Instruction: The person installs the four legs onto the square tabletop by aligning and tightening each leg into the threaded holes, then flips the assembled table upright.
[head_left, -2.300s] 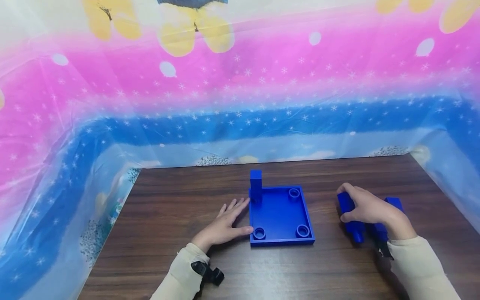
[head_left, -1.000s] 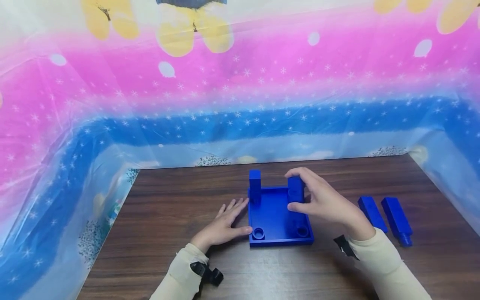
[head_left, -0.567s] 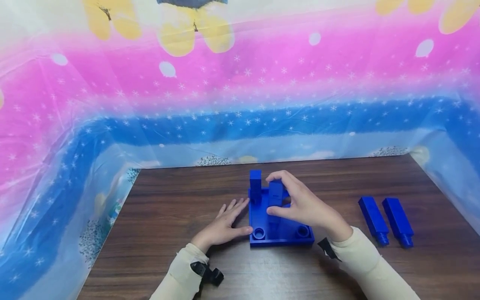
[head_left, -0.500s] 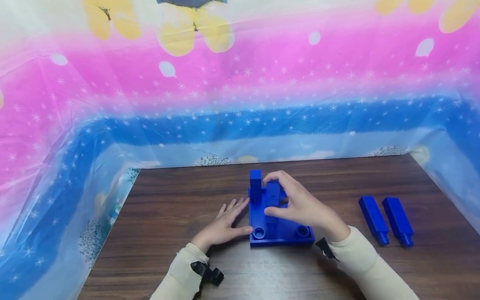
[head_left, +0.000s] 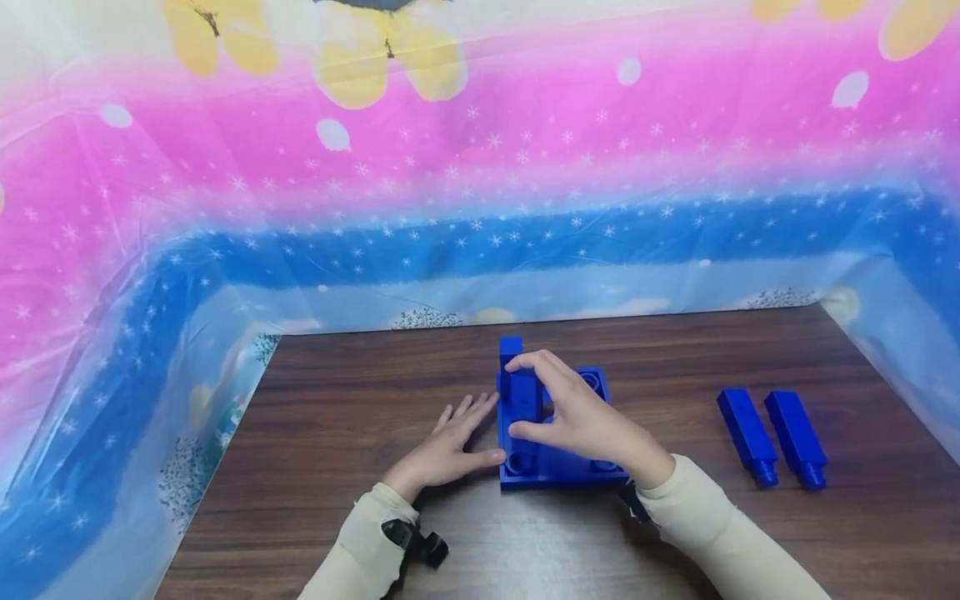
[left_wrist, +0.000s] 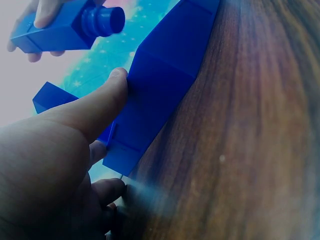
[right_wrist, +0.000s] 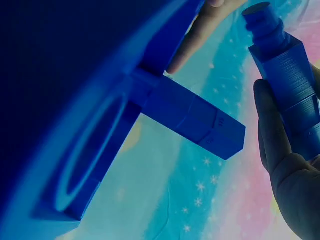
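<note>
We pinch blue leg between thumb and fingers of right hand, threaded end jutting past grip, above left part of tray; left hand, fingers spread, touches tray's left side.

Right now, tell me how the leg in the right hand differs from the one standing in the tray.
The held leg is gripped by the right hand, raised off the tray; the standing leg is upright at the tray's far left corner. The held leg's round end is exposed; the standing leg's lower end is out of sight. Both are blue and square-sided.
</note>
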